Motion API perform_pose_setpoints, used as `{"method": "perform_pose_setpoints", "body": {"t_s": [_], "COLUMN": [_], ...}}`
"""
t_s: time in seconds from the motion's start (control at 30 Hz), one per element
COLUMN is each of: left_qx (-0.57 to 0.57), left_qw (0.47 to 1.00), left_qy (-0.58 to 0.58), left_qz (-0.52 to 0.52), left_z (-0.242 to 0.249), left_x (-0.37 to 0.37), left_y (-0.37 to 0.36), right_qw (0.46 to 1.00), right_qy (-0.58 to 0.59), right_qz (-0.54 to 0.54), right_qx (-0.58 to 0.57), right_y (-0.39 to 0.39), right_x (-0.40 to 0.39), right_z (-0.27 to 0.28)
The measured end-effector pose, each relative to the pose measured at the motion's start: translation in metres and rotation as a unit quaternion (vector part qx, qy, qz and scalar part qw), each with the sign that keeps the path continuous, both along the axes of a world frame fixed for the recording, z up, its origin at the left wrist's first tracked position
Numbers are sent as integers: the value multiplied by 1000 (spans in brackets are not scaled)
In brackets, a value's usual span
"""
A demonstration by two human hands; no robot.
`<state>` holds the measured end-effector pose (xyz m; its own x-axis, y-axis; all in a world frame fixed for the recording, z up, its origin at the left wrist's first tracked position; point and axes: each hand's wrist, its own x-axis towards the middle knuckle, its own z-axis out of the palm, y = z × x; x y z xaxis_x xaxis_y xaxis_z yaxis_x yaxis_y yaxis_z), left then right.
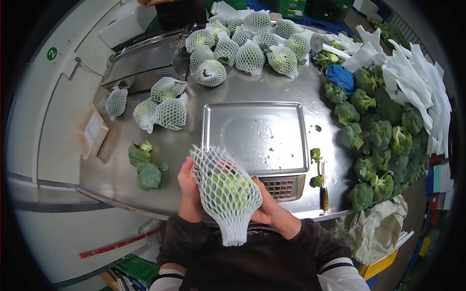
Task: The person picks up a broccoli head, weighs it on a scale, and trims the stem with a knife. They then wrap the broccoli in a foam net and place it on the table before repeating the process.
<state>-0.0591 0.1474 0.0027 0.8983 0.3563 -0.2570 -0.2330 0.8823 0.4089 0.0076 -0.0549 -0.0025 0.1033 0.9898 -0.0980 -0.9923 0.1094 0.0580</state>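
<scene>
A broccoli head in a white foam net sleeve [228,191] is held in front of my body, its gathered tail of netting pointing down toward me. My left hand [188,186] grips its left side, and my right hand [273,209] clasps it from the lower right. Just beyond it is a weighing scale [208,121] with a steel tray, scattered with green crumbs; the netting overlaps its near left corner. The scale's keypad [281,188] shows beside my right hand. Two bare broccoli pieces [147,167] lie to the left of my left hand.
Several netted broccoli heads [250,58] are heaped at the back, with others [171,112] at left. Bare broccoli [381,136] piles up on the right, near a blue cloth [341,78] and white foam sleeves [412,77]. A knife [324,196] lies by the near edge.
</scene>
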Motion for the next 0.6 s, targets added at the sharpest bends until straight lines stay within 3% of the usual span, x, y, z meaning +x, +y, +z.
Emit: {"method": "perform_pose_setpoints", "body": {"t_s": [0.03, 0.1, 0.13, 0.17, 0.23, 0.27, 0.3, 0.37, 0.4, 0.43, 0.5, 0.6], "left_qx": [1, 195, 295, 298, 291, 163, 167, 392, 312, 313, 99, 141], "left_qw": [1000, 979, 950, 949, 946, 968, 968, 901, 935, 935, 977, 967], "left_qy": [0, 54, 92, 90, 95, 172, 169, 96, 32, 31, 40, 5], "left_qz": [3, 18, 48, 51, 109, 84, 88, 160, 166, 166, 182, 212], "left_z": [12, 39, 38, 37, 52, 42, 32, 16, 16, 15, 8, 19], "left_x": [2, 8, -2, -11, -15, -5, -4, -12, -8, -3, 8, 49], "left_y": [8, 29, 43, 40, 21, 24, 30, 36, 56, 79, 131, 224], "right_qw": [1000, 944, 934, 934, 793, 793, 792, 678, 696, 695, 722, 747], "right_qy": [0, -278, -315, -318, -537, -527, -529, -678, -671, -671, -644, -606], "right_qz": [3, -40, -63, -62, -173, -196, -198, -184, -170, -171, -158, -153], "right_qx": [1, -175, -154, -150, -230, -235, -230, -218, -193, -192, -199, -226], "right_y": [7, 26, 34, 46, 72, 88, 102, 125, 131, 135, 140, 124], "right_x": [2, 17, 25, 32, 40, 41, 43, 44, 47, 50, 57, 72], "right_z": [2, 16, 34, 41, 52, 60, 54, 39, 44, 53, 61, 53]}}
